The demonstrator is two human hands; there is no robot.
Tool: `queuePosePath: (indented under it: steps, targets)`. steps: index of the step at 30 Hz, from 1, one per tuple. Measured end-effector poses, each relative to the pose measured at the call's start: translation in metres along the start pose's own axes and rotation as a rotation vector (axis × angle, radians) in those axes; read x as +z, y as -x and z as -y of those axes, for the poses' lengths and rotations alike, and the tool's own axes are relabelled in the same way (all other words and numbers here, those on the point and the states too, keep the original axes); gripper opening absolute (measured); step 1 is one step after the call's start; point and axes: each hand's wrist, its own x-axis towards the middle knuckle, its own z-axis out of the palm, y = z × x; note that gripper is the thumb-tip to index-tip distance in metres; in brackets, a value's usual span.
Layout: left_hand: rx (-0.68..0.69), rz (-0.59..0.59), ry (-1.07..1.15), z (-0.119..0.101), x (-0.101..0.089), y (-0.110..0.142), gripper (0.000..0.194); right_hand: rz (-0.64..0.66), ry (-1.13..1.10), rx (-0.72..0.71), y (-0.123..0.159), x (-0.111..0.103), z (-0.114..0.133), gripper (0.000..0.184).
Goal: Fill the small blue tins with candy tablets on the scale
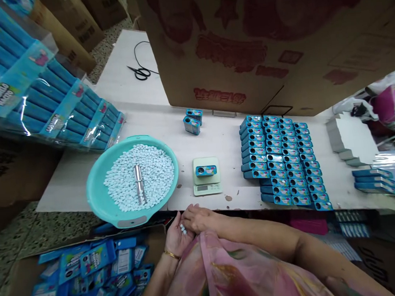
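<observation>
My left hand (177, 238) lies palm up at the table's front edge, cupped around a few pale blue candies (183, 229). My right hand (199, 218) rests against its fingers, with its own fingers curled; whatever they may hold is hidden. Ahead of the hands stands a pale green digital scale (217, 187), bearing one small blue candy box (206, 170). To the left is a turquoise basin (93, 198) of pale blue candies (161, 168), with a shiny metal tube (139, 186) lying on them.
Rows of blue boxes (275, 156) stand to the right; two more boxes (192, 125) sit behind the scale. A large carton (218, 52) rises at the back. Scissors (140, 73) lie far left. Below, a carton (15, 282) holds loose blue packs (97, 258).
</observation>
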Motion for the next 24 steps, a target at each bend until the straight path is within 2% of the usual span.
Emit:
queuePosePath:
  steps: [4, 7, 9, 13, 15, 17, 21, 24]
  targets:
    - [0.025, -0.081, 0.002, -0.001, 0.009, 0.004, 0.024, -0.016, -0.202, 0.084, 0.002, -0.006, -0.006, 0.018]
    - [0.027, -0.137, -0.009, -0.003, 0.014, 0.004, 0.022, -0.029, -0.242, 0.086, 0.002, -0.006, -0.008, 0.018]
    - [0.026, -0.128, -0.005, -0.005, 0.017, 0.002, 0.021, -0.076, -0.277, 0.098, 0.004, -0.009, -0.01, 0.017]
    - [0.052, -0.027, -0.004, -0.009, 0.031, -0.004, 0.021, -0.293, -0.401, 0.158, 0.009, -0.032, -0.028, 0.019]
    - [0.055, 0.003, -0.038, -0.014, 0.041, -0.007, 0.023, -0.418, -0.414, 0.229, 0.008, -0.046, -0.044, 0.02]
    - [0.058, 0.012, -0.071, -0.018, 0.048, -0.008, 0.025, -0.491, -0.378, 0.305, 0.006, -0.056, -0.063, 0.02]
    - [0.073, 0.005, -0.083, -0.023, 0.051, -0.007, 0.026, -0.446, -0.263, 0.357, 0.0, -0.061, -0.093, 0.02]
    - [0.071, -0.007, -0.077, -0.023, 0.046, -0.004, 0.025, -0.431, -0.199, 0.369, 0.004, -0.061, -0.1, 0.021]
